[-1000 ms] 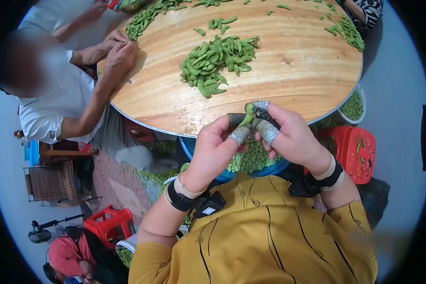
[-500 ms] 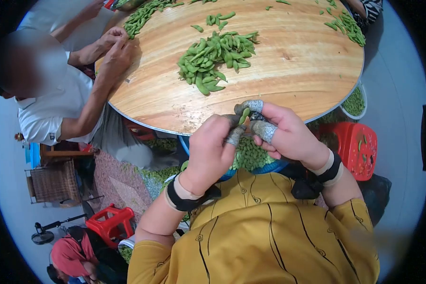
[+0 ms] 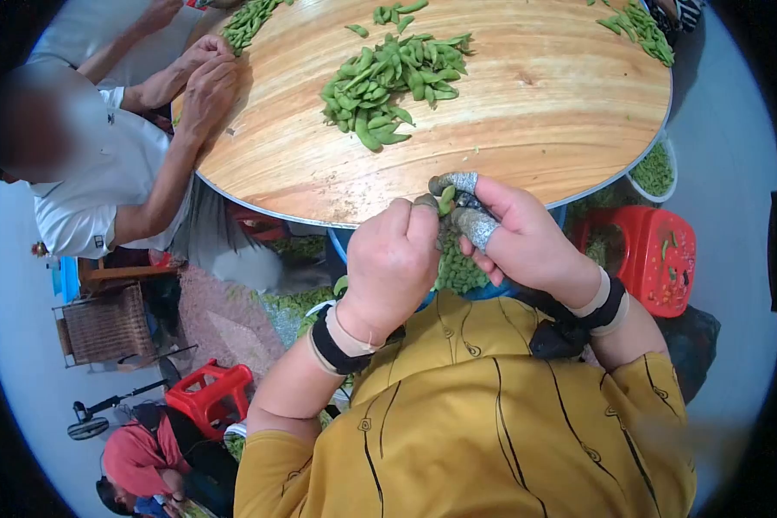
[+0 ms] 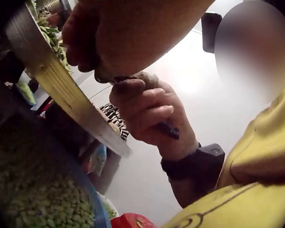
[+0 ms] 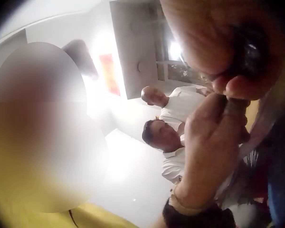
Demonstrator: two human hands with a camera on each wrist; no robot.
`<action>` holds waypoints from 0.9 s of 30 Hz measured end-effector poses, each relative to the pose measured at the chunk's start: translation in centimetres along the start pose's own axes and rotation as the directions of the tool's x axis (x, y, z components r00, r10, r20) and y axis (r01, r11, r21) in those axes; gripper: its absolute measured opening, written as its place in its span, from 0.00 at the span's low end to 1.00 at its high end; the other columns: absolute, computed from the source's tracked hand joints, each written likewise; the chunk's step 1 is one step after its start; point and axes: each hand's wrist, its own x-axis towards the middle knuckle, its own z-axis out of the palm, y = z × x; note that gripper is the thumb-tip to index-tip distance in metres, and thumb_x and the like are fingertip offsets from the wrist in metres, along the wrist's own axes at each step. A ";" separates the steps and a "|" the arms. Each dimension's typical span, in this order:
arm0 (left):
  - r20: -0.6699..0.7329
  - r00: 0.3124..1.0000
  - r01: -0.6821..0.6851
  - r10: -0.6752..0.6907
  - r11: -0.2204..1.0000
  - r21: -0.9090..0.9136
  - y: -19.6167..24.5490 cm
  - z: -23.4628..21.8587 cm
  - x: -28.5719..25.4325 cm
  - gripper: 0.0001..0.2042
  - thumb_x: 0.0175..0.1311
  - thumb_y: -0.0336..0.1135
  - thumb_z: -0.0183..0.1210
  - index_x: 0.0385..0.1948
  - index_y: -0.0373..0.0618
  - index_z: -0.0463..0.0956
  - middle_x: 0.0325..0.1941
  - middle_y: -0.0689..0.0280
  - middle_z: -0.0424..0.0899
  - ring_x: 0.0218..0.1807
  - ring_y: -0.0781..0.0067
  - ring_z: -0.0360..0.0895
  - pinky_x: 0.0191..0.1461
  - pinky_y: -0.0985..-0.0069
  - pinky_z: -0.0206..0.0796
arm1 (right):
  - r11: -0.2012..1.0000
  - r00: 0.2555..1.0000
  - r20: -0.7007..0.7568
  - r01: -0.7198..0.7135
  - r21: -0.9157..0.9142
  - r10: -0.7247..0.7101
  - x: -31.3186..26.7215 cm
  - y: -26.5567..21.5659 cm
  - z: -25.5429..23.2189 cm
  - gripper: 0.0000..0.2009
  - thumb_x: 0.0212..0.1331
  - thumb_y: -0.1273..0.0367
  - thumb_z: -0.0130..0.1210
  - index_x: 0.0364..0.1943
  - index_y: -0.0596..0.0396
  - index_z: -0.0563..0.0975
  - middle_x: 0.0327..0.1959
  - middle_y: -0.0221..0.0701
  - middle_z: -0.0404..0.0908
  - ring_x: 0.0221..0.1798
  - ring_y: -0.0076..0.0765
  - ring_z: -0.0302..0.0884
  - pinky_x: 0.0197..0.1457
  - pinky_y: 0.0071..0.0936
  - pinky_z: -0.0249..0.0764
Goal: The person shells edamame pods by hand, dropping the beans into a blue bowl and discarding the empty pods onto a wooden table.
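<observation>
Over the near table edge, my left hand (image 3: 395,257) and right hand (image 3: 531,231) meet fingertip to fingertip. Between them is a small green edamame pod (image 3: 446,200), pinched by the fingers of both hands. Grey, soiled tape wraps the right thumb and forefinger, and something dark and shiny sits among the right fingers. The left thumb is hidden behind the hand. Directly below, a blue basin (image 4: 102,213) holds shelled green beans (image 3: 459,266). A heap of whole edamame pods (image 3: 388,86) lies on the wooden table (image 3: 535,129) beyond my hands.
Across the left side, a person in a white shirt (image 3: 138,164) works with both hands at the table edge. A red stool (image 3: 656,259) and a white tub of beans (image 3: 653,173) stand at right. Another red stool (image 3: 209,397) is at lower left, near a seated person.
My left hand has turned so its back faces up, covering the thumb. Less of the pod shows between the fingers now. The head view has shifted slightly, moving the table upward.
</observation>
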 end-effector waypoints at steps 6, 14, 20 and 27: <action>0.045 0.998 0.058 -0.051 0.983 -0.173 0.0 0.2 -1.0 0.10 0.41 0.21 0.57 0.28 0.38 0.71 0.24 0.55 0.71 0.23 0.56 0.71 0.26 0.64 0.64 | 0.999 0.999 0.043 -0.017 0.048 0.015 -0.3 0.7 -0.5 0.16 0.61 0.75 0.42 0.52 0.53 0.72 0.23 0.24 0.73 0.17 0.14 0.66 0.17 0.14 0.66; 0.757 0.651 0.643 -0.054 -0.491 -0.588 -1.4 -1.0 -0.7 0.10 0.69 0.37 0.47 0.34 0.41 0.74 0.24 0.67 0.74 0.19 0.80 0.65 0.22 0.82 0.54 | 0.998 0.997 0.049 -0.059 0.000 0.059 -1.7 0.1 -0.9 0.16 0.62 0.73 0.45 0.54 0.51 0.72 0.23 0.22 0.73 0.17 0.13 0.66 0.17 0.12 0.65; 0.664 0.730 0.683 -0.162 0.223 -0.696 -0.1 -1.0 -1.2 0.09 0.65 0.24 0.45 0.42 0.35 0.73 0.26 0.68 0.77 0.27 0.80 0.73 0.33 0.83 0.66 | 0.734 0.861 -0.006 0.429 -0.526 -0.508 -0.3 2.9 -1.9 0.14 0.56 0.71 0.57 0.47 0.56 0.74 0.22 0.25 0.74 0.22 0.23 0.73 0.26 0.26 0.71; 0.691 0.715 0.592 -0.099 0.612 -0.524 -0.1 -2.3 -1.6 0.10 0.60 0.21 0.44 0.39 0.36 0.74 0.27 0.68 0.77 0.28 0.80 0.74 0.35 0.81 0.67 | 0.496 0.907 0.108 0.320 -0.807 -0.408 -0.7 2.2 -0.5 0.12 0.45 0.70 0.59 0.32 0.59 0.71 0.27 0.46 0.76 0.30 0.56 0.74 0.32 0.38 0.72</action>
